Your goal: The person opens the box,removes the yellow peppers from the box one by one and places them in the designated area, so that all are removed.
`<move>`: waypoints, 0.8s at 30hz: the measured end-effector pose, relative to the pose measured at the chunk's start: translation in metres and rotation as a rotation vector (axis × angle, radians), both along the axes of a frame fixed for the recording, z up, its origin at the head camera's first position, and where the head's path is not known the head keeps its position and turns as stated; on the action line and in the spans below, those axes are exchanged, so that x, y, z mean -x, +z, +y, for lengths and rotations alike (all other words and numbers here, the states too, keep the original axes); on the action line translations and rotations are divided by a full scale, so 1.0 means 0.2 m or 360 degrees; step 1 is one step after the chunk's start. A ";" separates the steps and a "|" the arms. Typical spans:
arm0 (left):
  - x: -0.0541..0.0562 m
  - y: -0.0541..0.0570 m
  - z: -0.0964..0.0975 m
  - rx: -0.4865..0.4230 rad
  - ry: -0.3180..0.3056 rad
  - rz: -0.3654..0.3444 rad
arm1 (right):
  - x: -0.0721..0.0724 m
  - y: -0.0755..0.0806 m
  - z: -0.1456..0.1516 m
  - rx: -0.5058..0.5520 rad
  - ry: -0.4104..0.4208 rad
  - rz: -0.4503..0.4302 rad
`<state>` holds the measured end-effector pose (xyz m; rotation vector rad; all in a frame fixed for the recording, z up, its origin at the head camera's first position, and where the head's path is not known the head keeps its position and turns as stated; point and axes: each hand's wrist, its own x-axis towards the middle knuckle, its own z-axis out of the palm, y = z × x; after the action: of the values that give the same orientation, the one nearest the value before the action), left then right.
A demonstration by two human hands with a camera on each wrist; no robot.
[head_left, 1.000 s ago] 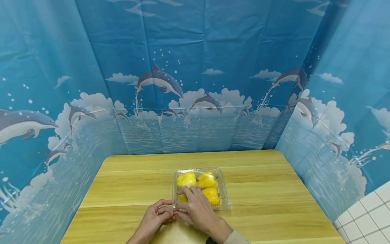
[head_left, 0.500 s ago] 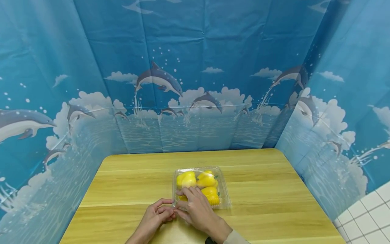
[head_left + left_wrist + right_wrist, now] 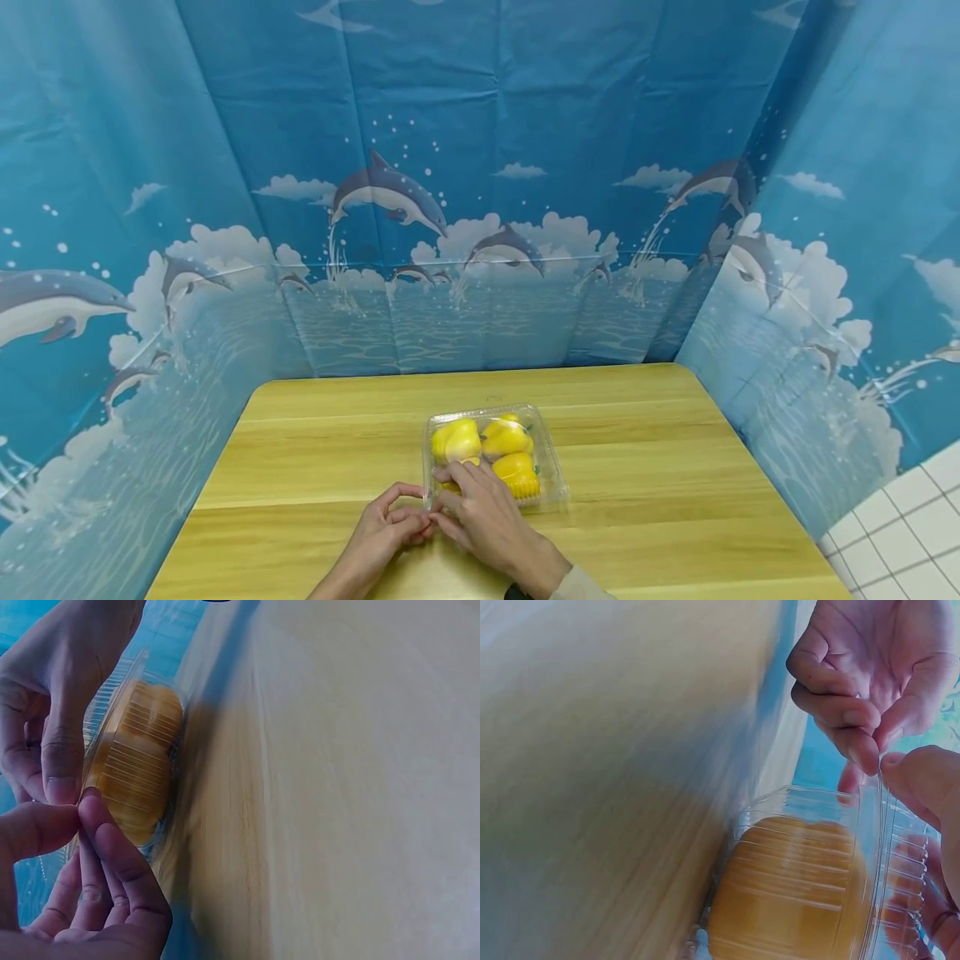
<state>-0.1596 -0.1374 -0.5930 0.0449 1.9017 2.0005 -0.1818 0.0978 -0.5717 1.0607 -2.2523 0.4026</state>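
A clear plastic clamshell box (image 3: 556,475) with a ribbed wall sits on the table, its lid down over several yellow bell peppers (image 3: 456,439) with small green stems. At the box's near left corner my left hand (image 3: 384,527) pinches the thin rim between thumb and fingertips. My right hand (image 3: 489,518) lies over the near left part of the lid, thumb against the same corner and fingers spread across the top. In the right wrist view, its thumb (image 3: 919,776) meets the rim (image 3: 881,825) right beside the left fingertips. One pepper is partly hidden under my right fingers.
The wooden table (image 3: 645,467) has rounded far corners and stretches out on both sides of the box. Blue curtains with printed dolphins (image 3: 390,194) hang behind it and along both sides. White tiles (image 3: 903,517) show at the lower right.
Both hands stay at the same corner of the box with only tiny movements. The head view has shifted slightly, so the table and box appear a little higher.
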 end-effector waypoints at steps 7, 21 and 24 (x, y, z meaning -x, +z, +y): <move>0.01 0.00 0.00 0.0028 0.0017 0.0023 | 0.00 -0.01 0.00 0.0019 0.0010 0.0036; 0.02 -0.01 -0.01 0.0216 0.0057 0.0090 | 0.00 0.03 -0.02 0.0184 0.0051 -0.0076; 0.02 -0.01 -0.01 0.0208 0.0061 0.0075 | 0.00 0.03 -0.02 0.0130 0.0024 -0.0070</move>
<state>-0.1631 -0.1389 -0.5942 0.0207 2.0732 1.9103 -0.1815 0.0943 -0.5667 1.0366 -2.2475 0.5249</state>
